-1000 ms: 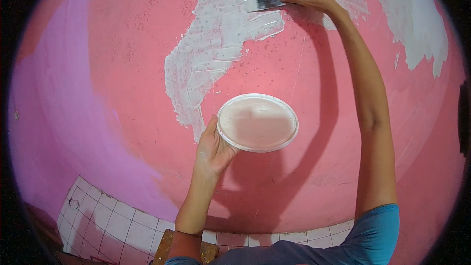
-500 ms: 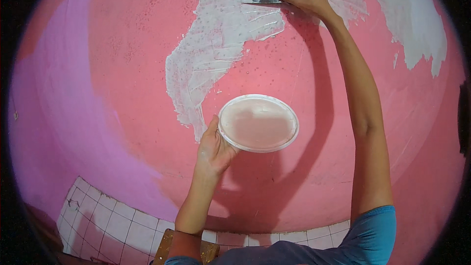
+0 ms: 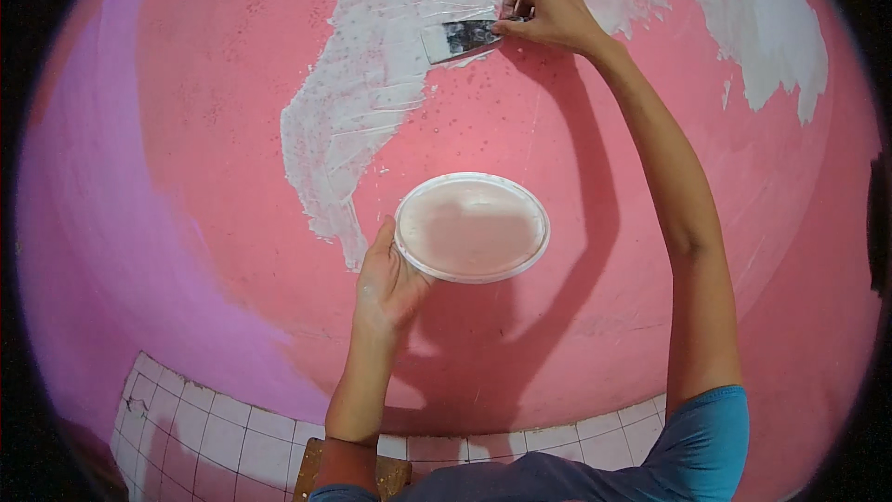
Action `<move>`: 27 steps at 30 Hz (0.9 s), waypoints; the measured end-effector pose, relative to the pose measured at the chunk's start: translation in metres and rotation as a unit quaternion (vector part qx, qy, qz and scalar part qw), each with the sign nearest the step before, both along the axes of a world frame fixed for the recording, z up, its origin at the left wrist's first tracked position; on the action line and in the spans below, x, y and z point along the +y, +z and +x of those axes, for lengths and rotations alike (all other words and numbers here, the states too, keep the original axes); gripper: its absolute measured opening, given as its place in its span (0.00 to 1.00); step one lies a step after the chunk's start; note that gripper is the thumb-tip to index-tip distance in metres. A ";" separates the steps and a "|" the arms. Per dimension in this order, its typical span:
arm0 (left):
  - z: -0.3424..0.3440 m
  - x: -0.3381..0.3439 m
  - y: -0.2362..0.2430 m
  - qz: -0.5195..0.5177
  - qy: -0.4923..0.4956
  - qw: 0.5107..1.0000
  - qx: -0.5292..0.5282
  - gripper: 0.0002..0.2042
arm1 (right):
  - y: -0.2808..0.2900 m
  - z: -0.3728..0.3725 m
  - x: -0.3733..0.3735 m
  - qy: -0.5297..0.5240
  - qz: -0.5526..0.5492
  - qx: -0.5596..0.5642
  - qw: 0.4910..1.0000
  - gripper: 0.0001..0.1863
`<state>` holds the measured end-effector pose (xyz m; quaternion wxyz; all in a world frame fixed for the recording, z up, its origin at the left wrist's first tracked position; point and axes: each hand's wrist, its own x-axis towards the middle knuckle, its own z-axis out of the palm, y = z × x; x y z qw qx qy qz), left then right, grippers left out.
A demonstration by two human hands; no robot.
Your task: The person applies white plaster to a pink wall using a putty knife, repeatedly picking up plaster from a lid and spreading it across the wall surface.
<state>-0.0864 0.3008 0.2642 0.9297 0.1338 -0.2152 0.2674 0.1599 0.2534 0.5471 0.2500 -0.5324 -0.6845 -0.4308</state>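
Head view: right hand [image 3: 555, 19] grasps putty knife [image 3: 462, 40], its blade over white coating [image 3: 362, 84] on pink wall [image 3: 223, 177]; pressure hard to judge. Left hand [image 3: 386, 284] holds white lid [image 3: 472, 277] at side, below knife. Better keep blade low-angled, stroke even, lid near.

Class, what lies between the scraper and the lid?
Head view: between scraper and lid lie a sliver of putty, then spotted pink wall.
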 end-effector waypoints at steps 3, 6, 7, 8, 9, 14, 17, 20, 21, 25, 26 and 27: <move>0.003 -0.003 0.001 0.003 0.007 1.000 0.013 0.23 | 0.005 0.023 -0.014 -0.027 0.013 -0.015 0.999 0.17; 0.001 0.000 -0.005 0.003 0.009 1.000 0.003 0.23 | 0.017 0.055 -0.048 -0.049 -0.003 0.061 0.997 0.18; 0.000 0.002 -0.007 -0.001 0.012 1.000 0.001 0.23 | 0.020 0.063 -0.057 -0.046 -0.007 0.058 0.997 0.18; 0.001 0.004 -0.009 -0.008 -0.006 1.000 -0.008 0.24 | 0.023 0.071 -0.067 -0.032 -0.022 0.101 0.994 0.18; 0.001 0.003 -0.008 -0.015 -0.024 1.000 -0.012 0.25 | 0.021 0.068 -0.074 -0.016 -0.037 0.148 0.988 0.18; 0.002 -0.006 -0.002 0.011 0.045 0.997 0.063 0.25 | -0.003 0.029 -0.025 0.015 -0.037 0.013 0.999 0.16; 0.001 -0.008 0.000 0.018 0.013 0.999 0.035 0.25 | -0.008 0.015 -0.015 -0.002 -0.031 -0.017 0.999 0.17; 0.002 -0.006 -0.003 -0.007 0.019 0.999 0.037 0.25 | 0.010 0.044 -0.026 -0.051 -0.035 0.005 0.998 0.18; 0.002 -0.004 -0.006 -0.018 0.025 0.999 0.038 0.25 | 0.017 0.058 -0.038 -0.047 -0.037 0.024 0.998 0.15; -0.003 -0.003 -0.008 -0.030 0.009 0.999 0.012 0.25 | 0.036 0.073 -0.076 -0.040 0.002 0.091 0.995 0.13; -0.006 -0.004 -0.008 -0.017 0.027 0.999 0.012 0.24 | 0.038 0.068 -0.077 -0.049 0.009 0.110 0.993 0.14; -0.005 -0.006 -0.007 -0.003 0.042 0.999 0.015 0.23 | 0.038 0.063 -0.071 -0.040 0.038 0.042 0.998 0.16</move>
